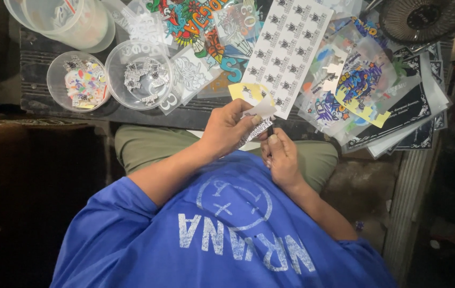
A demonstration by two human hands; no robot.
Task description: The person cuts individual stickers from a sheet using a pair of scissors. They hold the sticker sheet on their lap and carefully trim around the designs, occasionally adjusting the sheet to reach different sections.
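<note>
I see my left hand clenched on a narrow black-and-white patterned sticker strip, thumb on top, just above my lap at the near edge of the dark table. A small pale scrap of backing paper sticks up from the same fingers. My right hand sits just beside the left, fingers curled around a thin dark tool whose tip meets the strip's end; I cannot tell what kind of tool it is.

Behind the hands, on the table: a white sheet of small printed stickers, a pile of colourful sticker sheets to the right, and two clear plastic bowls of cut stickers to the left. A small dark fan stands at the far right corner.
</note>
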